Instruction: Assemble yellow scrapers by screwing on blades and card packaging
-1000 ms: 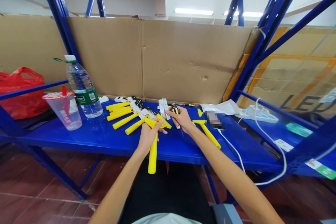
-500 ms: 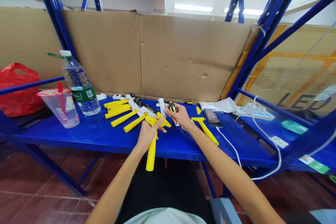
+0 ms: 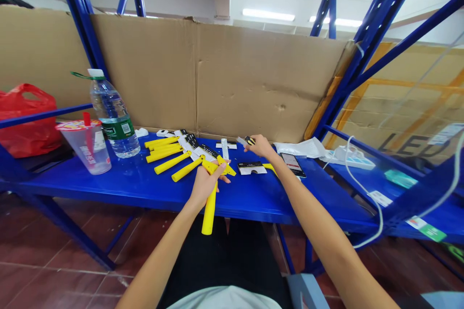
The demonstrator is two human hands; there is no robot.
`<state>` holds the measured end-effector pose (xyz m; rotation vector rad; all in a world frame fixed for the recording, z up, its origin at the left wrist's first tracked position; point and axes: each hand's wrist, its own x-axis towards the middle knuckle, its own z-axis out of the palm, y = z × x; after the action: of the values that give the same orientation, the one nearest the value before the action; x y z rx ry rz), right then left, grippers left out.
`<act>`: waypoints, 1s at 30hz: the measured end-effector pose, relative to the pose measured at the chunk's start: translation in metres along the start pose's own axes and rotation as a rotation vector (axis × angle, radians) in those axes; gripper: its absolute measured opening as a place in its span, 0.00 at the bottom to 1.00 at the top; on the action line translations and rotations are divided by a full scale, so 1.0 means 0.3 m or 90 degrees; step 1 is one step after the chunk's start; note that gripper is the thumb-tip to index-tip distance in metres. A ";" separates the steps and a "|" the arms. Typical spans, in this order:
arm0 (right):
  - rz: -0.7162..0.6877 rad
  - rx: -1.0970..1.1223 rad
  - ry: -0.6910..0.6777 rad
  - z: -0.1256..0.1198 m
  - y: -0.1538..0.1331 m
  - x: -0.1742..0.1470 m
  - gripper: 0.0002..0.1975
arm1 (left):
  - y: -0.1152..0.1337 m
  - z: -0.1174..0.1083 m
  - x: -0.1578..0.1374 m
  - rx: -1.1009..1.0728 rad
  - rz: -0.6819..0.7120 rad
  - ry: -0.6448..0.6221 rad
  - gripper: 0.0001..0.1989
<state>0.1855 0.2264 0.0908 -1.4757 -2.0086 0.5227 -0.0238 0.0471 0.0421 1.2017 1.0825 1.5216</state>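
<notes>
Head view: at lower centre, the left hand (image 3: 208,183) pinches the yellow scraper (image 3: 209,210) near its head, probably to steady that end, its grip jutting past the worktop (image 3: 126,189). Right of centre, the right hand (image 3: 262,147) has its fingers curled around a black-and-yellow tool (image 3: 250,140). Similar scrapers (image 3: 173,162) fan out at centre left, perhaps for easy reach.

The held tool (image 3: 209,210) is yellow, the shelf (image 3: 242,203) blue.

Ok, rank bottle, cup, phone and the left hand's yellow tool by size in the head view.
1. Bottle and cup: too alike to rank, the cup sitting nearer.
2. Yellow tool, partly covered by the left hand.
3. Phone.
</notes>
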 end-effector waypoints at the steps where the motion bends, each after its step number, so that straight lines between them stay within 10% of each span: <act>1: 0.017 -0.043 -0.002 -0.012 0.013 0.017 0.07 | -0.002 -0.001 0.000 0.001 0.001 0.000 0.29; 13: 0.132 -0.350 -0.029 0.031 0.143 0.013 0.22 | -0.012 0.000 0.005 0.042 0.008 -0.028 0.27; 30: -0.028 -0.252 0.064 0.027 0.088 -0.014 0.19 | -0.019 0.000 0.012 0.059 -0.017 -0.081 0.23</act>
<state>0.2000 0.2307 0.0675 -1.6416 -2.1416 0.0277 -0.0237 0.0518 0.0373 1.3236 1.0896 1.3692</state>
